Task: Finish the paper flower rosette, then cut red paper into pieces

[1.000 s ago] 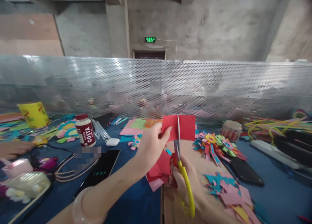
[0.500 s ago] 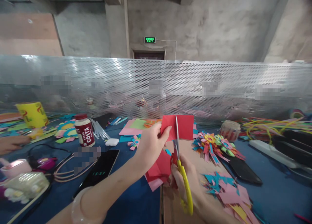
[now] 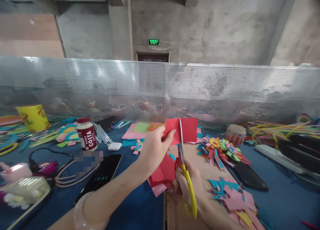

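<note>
My left hand point(image 3: 156, 146) pinches the left edge of a piece of red paper point(image 3: 189, 130), thumb in front. My right hand point(image 3: 191, 183) is closed round the handles of a pair of scissors point(image 3: 190, 190), one handle yellow and one red. The scissor blades point upward and cross the red paper left of its middle. Below my hands lie more red sheets point(image 3: 165, 173) over pink paper point(image 3: 159, 190). A brown cardboard piece point(image 3: 197, 151) is under my right hand, which partly hides it.
Left of my forearm are a dark phone point(image 3: 102, 173), a Costa bottle point(image 3: 86, 134) and a white earphone case point(image 3: 115, 146). Paper flowers point(image 3: 217, 145), pink and blue scraps point(image 3: 235, 196) and a black phone point(image 3: 250, 175) lie to the right. A perforated metal screen point(image 3: 150, 89) stands behind.
The red paper and the scissors have shifted very slightly left. Another person's hand at the far left has gone out of view, and a yellow loop shows there.
</note>
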`<control>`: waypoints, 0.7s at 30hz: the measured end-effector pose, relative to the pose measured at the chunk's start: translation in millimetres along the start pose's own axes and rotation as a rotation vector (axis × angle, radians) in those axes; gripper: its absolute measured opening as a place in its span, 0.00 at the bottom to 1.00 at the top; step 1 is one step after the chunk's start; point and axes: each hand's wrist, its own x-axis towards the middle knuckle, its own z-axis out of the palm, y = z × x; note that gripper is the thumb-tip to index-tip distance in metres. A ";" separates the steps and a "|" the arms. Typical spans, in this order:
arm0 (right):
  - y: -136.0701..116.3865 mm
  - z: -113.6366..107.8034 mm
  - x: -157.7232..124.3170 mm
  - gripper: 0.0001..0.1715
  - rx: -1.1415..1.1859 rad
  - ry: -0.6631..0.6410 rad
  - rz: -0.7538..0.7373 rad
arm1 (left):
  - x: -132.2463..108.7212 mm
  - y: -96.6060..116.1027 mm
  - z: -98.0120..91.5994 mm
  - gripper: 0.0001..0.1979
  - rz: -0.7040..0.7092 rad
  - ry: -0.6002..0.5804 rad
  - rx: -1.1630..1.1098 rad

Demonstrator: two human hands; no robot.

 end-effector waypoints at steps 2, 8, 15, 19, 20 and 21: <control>2.4 0.6 0.6 0.08 0.011 0.007 -0.004 | 0.2 -0.1 -0.2 0.16 -0.004 -0.007 -0.001; 9.9 2.8 2.9 0.07 0.028 0.029 -0.003 | 0.7 -1.2 -0.2 0.17 0.017 -0.017 -0.001; -0.6 1.6 -2.1 0.10 0.042 -0.045 0.030 | 2.2 -1.8 -0.5 0.16 -0.012 -0.047 -0.004; -1.0 4.8 -4.5 0.13 0.063 -0.019 0.053 | 3.4 -1.3 -1.9 0.15 -0.017 -0.052 -0.027; -0.3 5.4 -4.3 0.14 0.068 -0.017 0.069 | 3.9 -1.7 -2.1 0.15 -0.015 -0.052 -0.028; 0.1 5.5 -3.7 0.15 0.071 -0.024 0.092 | 4.6 -2.4 -2.1 0.15 -0.015 -0.054 -0.026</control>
